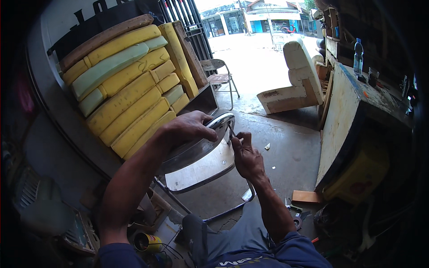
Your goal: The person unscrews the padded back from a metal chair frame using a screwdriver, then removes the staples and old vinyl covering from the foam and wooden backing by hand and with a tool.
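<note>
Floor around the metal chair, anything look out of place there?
Yes: small pale scraps lie scattered on the grey floor, to the right of the right hand and metal chair. They look like stray litter.

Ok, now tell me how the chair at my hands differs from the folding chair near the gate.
Handling: your left hand grips the near chair, and your right hand holds a thin tool at its rim; nobody touches the folding chair.
Colour: the near chair's broad lower panel is pale and shiny; the folding chair's seat is dull reddish.
Shared: both have metal-tube frames.
</note>
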Demonstrator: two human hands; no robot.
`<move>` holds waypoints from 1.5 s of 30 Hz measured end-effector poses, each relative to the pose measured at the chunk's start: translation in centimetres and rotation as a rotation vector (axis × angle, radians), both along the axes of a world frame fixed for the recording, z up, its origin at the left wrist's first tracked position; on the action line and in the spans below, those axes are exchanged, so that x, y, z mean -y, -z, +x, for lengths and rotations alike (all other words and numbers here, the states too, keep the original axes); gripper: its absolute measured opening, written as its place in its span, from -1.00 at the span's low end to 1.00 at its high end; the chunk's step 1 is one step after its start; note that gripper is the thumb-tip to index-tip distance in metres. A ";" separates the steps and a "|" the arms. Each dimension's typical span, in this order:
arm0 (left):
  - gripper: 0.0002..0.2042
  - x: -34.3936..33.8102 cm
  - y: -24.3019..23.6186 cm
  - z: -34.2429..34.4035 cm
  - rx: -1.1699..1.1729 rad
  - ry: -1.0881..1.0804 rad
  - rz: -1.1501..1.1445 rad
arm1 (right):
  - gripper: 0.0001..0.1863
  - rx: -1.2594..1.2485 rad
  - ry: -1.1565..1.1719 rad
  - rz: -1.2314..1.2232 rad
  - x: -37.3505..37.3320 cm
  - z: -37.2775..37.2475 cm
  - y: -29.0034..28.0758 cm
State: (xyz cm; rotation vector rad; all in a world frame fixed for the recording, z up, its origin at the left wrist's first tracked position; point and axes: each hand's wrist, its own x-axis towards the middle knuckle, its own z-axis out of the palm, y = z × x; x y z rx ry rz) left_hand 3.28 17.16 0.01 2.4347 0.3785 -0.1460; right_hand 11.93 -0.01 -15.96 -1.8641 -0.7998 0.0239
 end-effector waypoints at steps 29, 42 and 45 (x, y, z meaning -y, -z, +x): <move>-0.53 -0.4 -0.1 0.2 -0.031 0.099 -0.026 | -0.73 0.224 0.101 0.613 -5.9 1.5 0.2; -0.59 0.1 -0.2 -0.3 0.043 0.089 -0.028 | -0.76 -0.070 0.059 0.673 -6.3 0.2 0.1; -0.58 0.1 -0.1 -0.2 0.035 0.089 -0.026 | -0.77 -0.050 0.025 0.672 -6.2 0.2 -0.1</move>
